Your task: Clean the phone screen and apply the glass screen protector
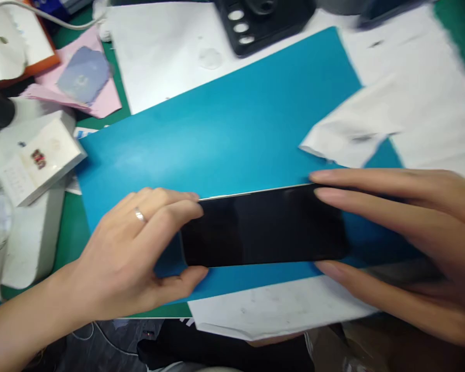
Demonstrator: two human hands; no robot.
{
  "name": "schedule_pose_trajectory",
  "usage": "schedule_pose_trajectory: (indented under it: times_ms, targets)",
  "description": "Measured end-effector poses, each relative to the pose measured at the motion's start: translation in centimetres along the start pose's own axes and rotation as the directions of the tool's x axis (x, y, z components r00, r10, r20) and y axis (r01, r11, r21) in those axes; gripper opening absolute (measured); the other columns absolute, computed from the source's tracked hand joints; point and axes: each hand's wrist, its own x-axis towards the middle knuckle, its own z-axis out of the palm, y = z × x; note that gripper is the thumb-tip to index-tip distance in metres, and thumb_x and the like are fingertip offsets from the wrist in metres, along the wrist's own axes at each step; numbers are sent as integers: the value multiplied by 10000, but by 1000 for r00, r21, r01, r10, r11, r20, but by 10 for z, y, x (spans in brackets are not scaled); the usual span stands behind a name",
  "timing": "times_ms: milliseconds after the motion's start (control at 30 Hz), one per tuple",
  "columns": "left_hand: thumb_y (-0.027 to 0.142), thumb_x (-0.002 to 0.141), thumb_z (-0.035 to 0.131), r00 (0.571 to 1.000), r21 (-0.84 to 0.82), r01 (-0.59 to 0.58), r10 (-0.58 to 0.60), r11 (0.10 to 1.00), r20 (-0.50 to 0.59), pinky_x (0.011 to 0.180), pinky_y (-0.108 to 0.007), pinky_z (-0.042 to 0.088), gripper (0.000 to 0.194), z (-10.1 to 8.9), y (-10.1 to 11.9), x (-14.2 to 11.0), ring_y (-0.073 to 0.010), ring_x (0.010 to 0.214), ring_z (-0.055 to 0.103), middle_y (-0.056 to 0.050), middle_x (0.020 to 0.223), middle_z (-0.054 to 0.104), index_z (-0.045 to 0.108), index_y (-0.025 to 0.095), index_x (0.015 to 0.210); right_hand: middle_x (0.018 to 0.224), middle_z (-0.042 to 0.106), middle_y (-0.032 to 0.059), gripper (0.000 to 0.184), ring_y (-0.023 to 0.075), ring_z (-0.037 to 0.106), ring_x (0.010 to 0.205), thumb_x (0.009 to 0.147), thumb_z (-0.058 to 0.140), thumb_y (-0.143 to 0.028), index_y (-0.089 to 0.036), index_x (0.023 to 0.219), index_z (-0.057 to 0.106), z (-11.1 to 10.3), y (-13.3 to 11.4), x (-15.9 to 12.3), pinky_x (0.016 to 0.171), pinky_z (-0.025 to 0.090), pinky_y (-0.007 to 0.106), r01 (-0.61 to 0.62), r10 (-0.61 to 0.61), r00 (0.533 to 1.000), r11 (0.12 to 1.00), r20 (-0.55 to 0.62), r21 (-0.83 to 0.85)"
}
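A black smartphone [263,227] lies screen up and lengthwise on a blue mat [217,129]. My left hand [139,248], with a ring on one finger, grips the phone's left end between thumb and fingers. My right hand [403,232] holds the phone's right end, fingers along the far edge and thumb at the near edge.
A crumpled white sheet [356,129] lies on the mat's right side over white paper [430,93]. White boxes [39,160] stand at the left, pink paper with a grey cloth [83,75] behind them. A black device [263,20] sits at the back. The table's near edge is close below.
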Motion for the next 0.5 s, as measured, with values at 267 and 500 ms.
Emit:
schedule_pose_trajectory:
  times_ms: [267,500]
  targets:
    - [485,963,658,999,38,51,-51,998,-12,896,-458,616,469,-2,-6,2,-276,1096,707,-66,1260,687,515,291,1365,1472,592,154,684,279,552,1387,1013,588,-336,-152,1621,337,-7,-5,10,1113,540,447,196,-195,975,981,103,-5]
    - [479,848,794,992,35,125,-125,991,-16,748,-433,561,744,-3,-7,0,-268,977,645,-59,1241,663,461,335,1497,1506,576,165,669,312,547,1418,1030,565,-364,-167,1619,318,-9,-6,10,1109,550,482,191,-191,976,982,102,2]
